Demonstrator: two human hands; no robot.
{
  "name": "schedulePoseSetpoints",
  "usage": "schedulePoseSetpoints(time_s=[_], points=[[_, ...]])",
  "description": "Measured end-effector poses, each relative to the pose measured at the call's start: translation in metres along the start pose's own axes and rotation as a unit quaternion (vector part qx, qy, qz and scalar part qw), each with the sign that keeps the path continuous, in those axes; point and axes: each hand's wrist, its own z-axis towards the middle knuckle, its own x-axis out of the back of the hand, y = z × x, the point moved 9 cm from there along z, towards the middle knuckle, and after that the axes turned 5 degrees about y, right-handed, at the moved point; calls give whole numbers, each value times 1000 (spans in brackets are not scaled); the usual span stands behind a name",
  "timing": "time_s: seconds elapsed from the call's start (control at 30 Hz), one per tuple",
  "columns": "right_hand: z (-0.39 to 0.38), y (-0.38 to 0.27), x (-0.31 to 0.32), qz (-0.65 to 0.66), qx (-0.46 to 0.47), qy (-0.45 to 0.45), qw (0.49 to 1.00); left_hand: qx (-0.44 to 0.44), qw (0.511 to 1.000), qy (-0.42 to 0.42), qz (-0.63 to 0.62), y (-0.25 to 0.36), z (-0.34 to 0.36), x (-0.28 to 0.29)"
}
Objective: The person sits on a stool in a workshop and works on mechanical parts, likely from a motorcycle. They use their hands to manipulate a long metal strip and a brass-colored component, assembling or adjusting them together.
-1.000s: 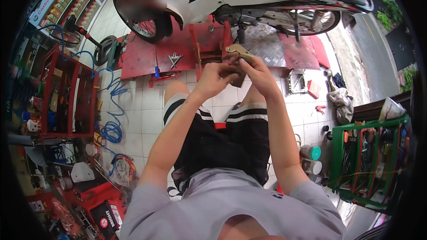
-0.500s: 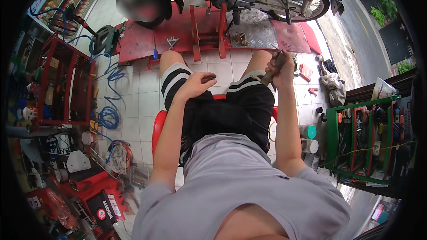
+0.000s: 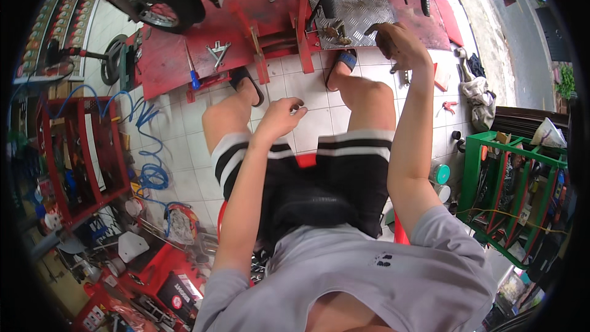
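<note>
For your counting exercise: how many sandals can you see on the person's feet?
2: the dark sandal on the left foot by the red ramp, and the blue sandal on the right foot beside the metal plate.

Both forearms come up from the lower edge, bare to the short grey sleeves. The left arm runs toward 12 o'clock, elbow nearly straight, and the left hand (image 3: 281, 117) hangs loosely curled between the knees, palm turned down, fingers bent inward, gripping nothing that can be made out. The right arm stretches further, reaching up toward 1 o'clock past the right knee, wrist bent forward. The right hand (image 3: 399, 46) is curled over, knuckles up, fingers folded; whether it clasps anything small is not clear. The two hands sit well apart.
</note>
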Motion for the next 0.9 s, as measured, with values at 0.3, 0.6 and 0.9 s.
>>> schedulePoseSetpoints(time_s=[0.3,0.6,0.9], points=[[96,92,-6,-128,-106,-47,985,-45,934,35,353,-36,255,-58],[86,110,10,-101,-93,-51,989,-36,761,116,637,-64,371,-92],[68,91,28,94,-102,57,989,-52,802,51,593,-56,374,-85]])
